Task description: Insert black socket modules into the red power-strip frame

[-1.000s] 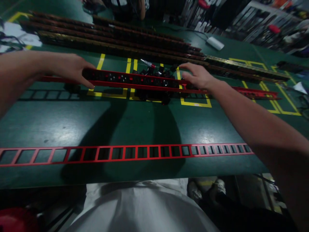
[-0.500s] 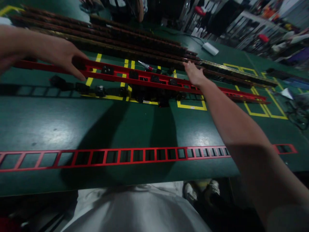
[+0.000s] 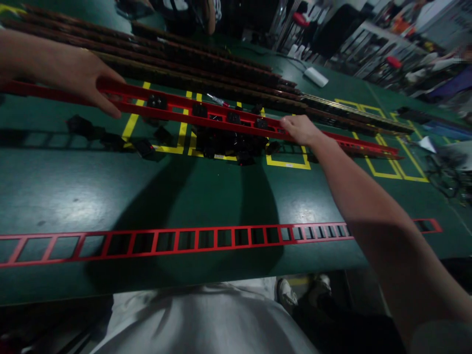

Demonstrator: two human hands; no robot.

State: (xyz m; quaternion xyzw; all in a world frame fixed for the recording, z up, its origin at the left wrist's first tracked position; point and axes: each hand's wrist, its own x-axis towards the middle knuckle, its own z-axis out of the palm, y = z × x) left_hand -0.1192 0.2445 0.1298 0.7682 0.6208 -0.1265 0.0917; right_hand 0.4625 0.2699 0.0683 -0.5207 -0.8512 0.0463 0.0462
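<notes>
A dark green table [image 3: 221, 196] filled most of the view, marked with yellow taped rectangles [image 3: 287, 164] and showing dull patches of overhead light [image 3: 79, 209] on its worn surface. Along its far side lay a stack of long dark brown strips [image 3: 206, 59], with a small white box [image 3: 316, 76] resting just beyond their right end. Behind the table the dim room was crowded with red-seated stools [image 3: 299, 18] and pale metal racks [image 3: 372, 44], while the floor [image 3: 368, 290] below the near edge lay in shadow.
</notes>
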